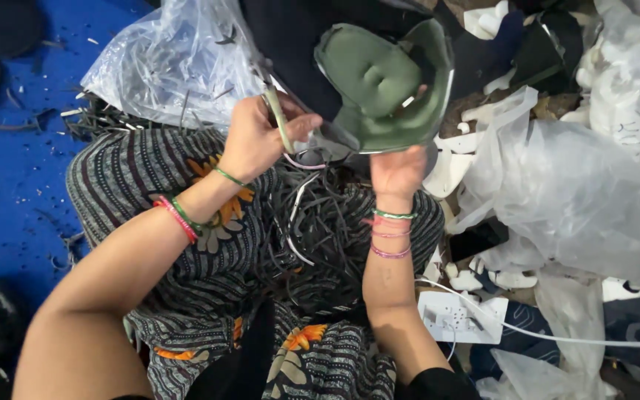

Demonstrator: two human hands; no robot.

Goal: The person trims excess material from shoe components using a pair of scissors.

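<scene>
Two hands point(257, 141) point(398, 170), one green shoe upper point(379, 81), one white socket strip point(461, 317).

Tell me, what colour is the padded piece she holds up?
Olive green padded piece, seen in the head view.

Even, fairly bright light falls from overhead, casting only soft shadows into the lap. Glare whitens the clear plastic bags point(579, 192) on the right and the white power strip point(459, 317). Slight motion blur softens both hands; corners look stretched and dim.
</scene>
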